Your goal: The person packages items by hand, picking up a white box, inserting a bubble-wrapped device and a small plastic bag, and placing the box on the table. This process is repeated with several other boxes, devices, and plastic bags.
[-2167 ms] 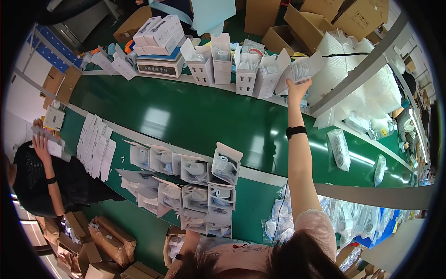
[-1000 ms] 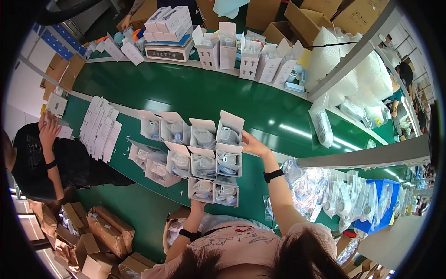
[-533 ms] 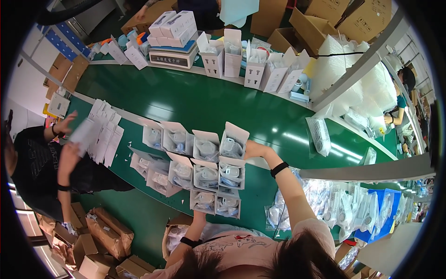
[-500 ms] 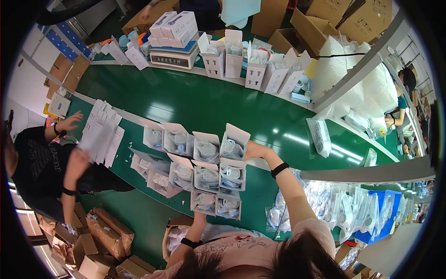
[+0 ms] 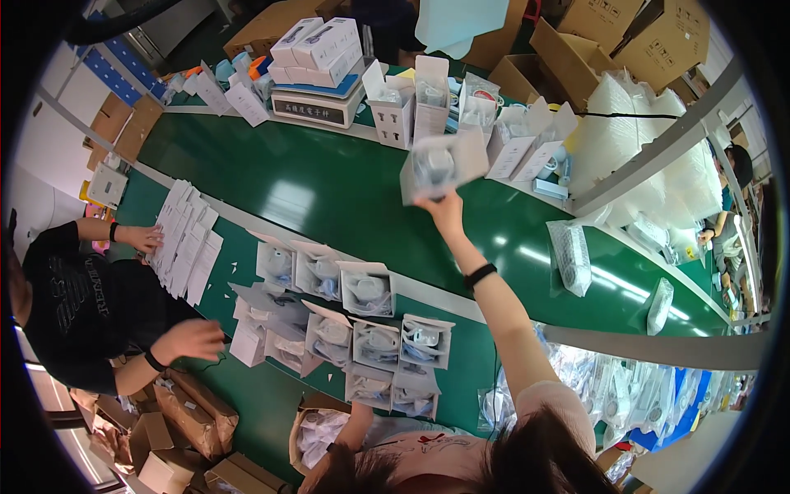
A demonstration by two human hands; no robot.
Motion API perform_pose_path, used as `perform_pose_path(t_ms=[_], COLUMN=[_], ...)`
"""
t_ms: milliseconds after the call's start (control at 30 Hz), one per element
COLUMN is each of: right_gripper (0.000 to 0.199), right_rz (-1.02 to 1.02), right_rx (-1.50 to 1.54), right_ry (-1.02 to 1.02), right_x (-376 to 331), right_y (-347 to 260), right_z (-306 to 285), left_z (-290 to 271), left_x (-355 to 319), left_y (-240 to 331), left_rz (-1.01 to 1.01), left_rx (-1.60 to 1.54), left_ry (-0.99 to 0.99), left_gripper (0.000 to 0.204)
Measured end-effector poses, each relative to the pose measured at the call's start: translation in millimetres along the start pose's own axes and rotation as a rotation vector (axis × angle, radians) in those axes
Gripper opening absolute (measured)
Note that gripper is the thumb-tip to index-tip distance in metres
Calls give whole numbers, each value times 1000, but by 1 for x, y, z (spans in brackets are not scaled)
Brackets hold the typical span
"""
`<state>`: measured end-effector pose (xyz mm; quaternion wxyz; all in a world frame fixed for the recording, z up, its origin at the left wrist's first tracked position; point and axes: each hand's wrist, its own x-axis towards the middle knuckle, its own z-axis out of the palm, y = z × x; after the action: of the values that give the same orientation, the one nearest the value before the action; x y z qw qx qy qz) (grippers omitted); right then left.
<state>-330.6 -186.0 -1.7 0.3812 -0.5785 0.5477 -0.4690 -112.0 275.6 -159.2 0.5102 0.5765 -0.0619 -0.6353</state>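
My right hand grips an open white box from its near side, holding it up over the far part of the green surface. Inside the box lies a white device in clear plastic. My left hand is at the near side of the open box group, by a front box; its fingers are hidden behind the cardboard. Several more open boxes stand in rows before me, each with a bagged white part and its flaps up.
At the left, a co-worker's hand rests on a paper stack. A scale bearing closed boxes and several open boxes line the far edge. A grey post slants at the right. Bagged parts lie near right.
My right hand has lifted the far-right box of the group and carried it away from me toward the far edge. A co-worker's hand has drawn back from the papers.
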Motion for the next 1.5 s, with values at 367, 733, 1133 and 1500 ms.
perform_pose_path(t_ms=[367,733,1133,1500], right_gripper=[86,91,89,36], right_rz=[49,116,176,301], right_rx=[-128,-124,-22,567], right_ry=[549,586,443,6], right_x=[76,105,78,-137], right_y=[6,17,35,-92], right_z=[61,70,62,-84], left_z=[-25,18,92,1], left_x=[-19,-5,-31,-44], left_y=[14,48,105,288], left_rz=[33,28,8,448], left_rx=[50,93,62,1308], left_ry=[-17,-62,-61,448], left_gripper=[40,40,39,25])
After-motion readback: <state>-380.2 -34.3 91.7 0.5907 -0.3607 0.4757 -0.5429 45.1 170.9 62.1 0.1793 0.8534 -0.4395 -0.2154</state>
